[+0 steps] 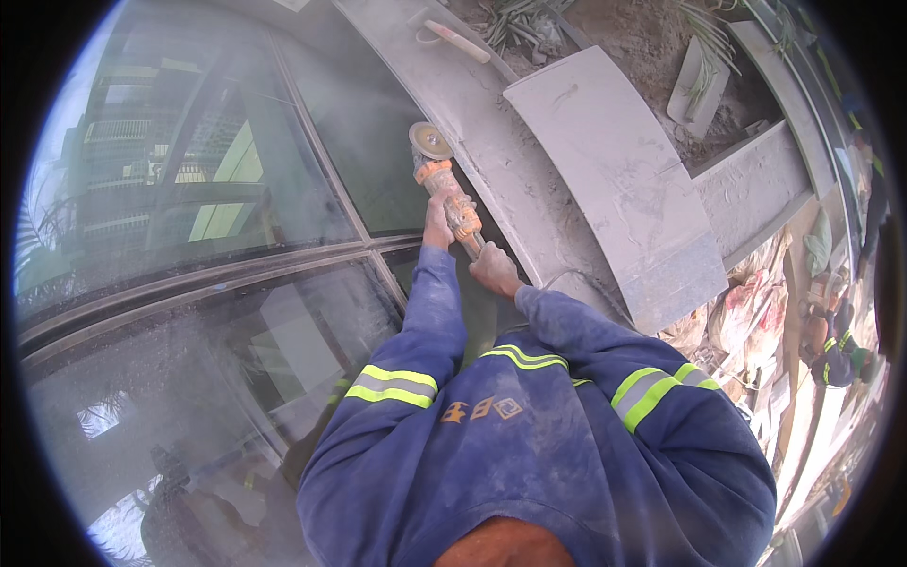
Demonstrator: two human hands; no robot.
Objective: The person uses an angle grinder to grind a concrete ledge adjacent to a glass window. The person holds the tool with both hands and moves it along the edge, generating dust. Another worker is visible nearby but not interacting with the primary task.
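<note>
I keep both hands closed around the orange angle grinder (444,184), left hand (436,227) forward on the body and right hand (493,269) behind for steady control, so its disc meets the edge of the dusty concrete ledge (491,132) beside the glass (236,189)

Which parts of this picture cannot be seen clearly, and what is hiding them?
Head view only:
- Angle grinder: whether its disc touches the dusty concrete ledge cannot be told; dust blurs the edge.
- Left hand and right hand: fingers wrap under the orange body, so the switch is hidden.
- Glass panels: reflections and dust mask what lies behind.
- People at the right edge: small and bent by the fisheye rim.
</note>
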